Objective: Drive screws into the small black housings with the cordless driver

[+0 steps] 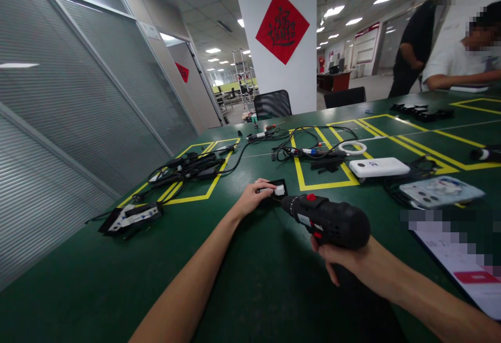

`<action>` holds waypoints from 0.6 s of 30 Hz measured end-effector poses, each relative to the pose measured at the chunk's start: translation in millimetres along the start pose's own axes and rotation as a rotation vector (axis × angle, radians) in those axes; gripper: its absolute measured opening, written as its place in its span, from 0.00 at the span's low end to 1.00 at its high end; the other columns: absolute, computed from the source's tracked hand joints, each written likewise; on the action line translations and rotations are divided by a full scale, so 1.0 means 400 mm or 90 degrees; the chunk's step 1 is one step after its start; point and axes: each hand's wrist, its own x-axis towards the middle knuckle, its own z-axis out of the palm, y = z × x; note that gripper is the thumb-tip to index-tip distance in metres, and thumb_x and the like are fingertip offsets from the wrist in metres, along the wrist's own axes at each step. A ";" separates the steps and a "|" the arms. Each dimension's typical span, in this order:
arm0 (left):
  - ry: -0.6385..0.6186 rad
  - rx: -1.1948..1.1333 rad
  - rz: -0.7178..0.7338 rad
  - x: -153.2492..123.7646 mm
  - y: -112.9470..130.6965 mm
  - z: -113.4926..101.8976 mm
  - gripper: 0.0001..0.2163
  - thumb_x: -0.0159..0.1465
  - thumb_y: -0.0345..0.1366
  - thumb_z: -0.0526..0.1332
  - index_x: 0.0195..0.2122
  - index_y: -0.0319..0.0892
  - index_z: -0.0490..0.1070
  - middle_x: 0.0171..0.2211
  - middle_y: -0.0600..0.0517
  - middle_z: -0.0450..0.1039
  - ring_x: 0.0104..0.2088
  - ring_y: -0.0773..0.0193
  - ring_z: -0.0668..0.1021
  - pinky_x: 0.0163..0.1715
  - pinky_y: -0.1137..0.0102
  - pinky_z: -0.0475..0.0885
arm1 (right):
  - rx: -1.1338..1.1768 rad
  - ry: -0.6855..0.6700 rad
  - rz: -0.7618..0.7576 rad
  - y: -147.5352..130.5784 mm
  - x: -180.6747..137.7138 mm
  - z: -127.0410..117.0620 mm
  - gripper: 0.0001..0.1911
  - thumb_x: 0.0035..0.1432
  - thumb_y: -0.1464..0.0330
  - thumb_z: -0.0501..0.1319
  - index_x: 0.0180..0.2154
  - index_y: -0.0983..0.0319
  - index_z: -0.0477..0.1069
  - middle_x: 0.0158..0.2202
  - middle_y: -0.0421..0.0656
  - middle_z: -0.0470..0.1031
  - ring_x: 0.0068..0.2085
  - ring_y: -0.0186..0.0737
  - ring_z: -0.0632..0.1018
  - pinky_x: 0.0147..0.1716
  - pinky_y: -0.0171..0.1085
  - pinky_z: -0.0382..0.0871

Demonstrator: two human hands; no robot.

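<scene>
In the head view my right hand (342, 257) is wrapped round the grip of a black cordless drill (331, 220) with red switches. The drill points left, its chuck close to a small black part (278, 182) with a white block (279, 190) on it. My left hand (254, 197) is closed on this black part, pressing it against the green table. Whether the bit touches the part is too small to tell. My left fingers partly hide it.
Tangled black cables (191, 168) lie at left, near a black and white strip (131, 217). To the right are a white power bank (379, 167), a phone in a patterned case (442, 191) and a lit screen (462, 270). Yellow tape (329, 186) marks the table. Two people are at far right.
</scene>
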 end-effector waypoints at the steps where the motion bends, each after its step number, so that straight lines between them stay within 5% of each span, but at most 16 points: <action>1: 0.001 0.002 0.001 0.000 -0.001 0.000 0.14 0.58 0.42 0.58 0.40 0.43 0.76 0.45 0.47 0.69 0.47 0.57 0.70 0.50 0.63 0.62 | 0.001 -0.002 0.004 0.000 0.001 -0.001 0.03 0.54 0.70 0.56 0.33 0.63 0.66 0.26 0.35 0.68 0.21 0.29 0.70 0.25 0.34 0.64; 11: 0.005 0.014 0.004 0.004 -0.013 0.003 0.14 0.58 0.43 0.59 0.40 0.42 0.76 0.44 0.47 0.69 0.46 0.57 0.70 0.49 0.63 0.63 | -0.009 0.008 -0.017 0.028 0.002 -0.001 0.04 0.55 0.69 0.55 0.35 0.62 0.66 0.28 0.36 0.69 0.21 0.30 0.71 0.22 0.33 0.63; 18: -0.002 0.006 0.006 0.003 -0.013 0.001 0.14 0.58 0.43 0.59 0.40 0.43 0.76 0.44 0.48 0.69 0.47 0.57 0.70 0.49 0.64 0.62 | -0.051 0.018 0.000 -0.004 -0.009 0.008 0.04 0.54 0.69 0.56 0.33 0.63 0.65 0.20 0.34 0.65 0.21 0.31 0.70 0.25 0.34 0.63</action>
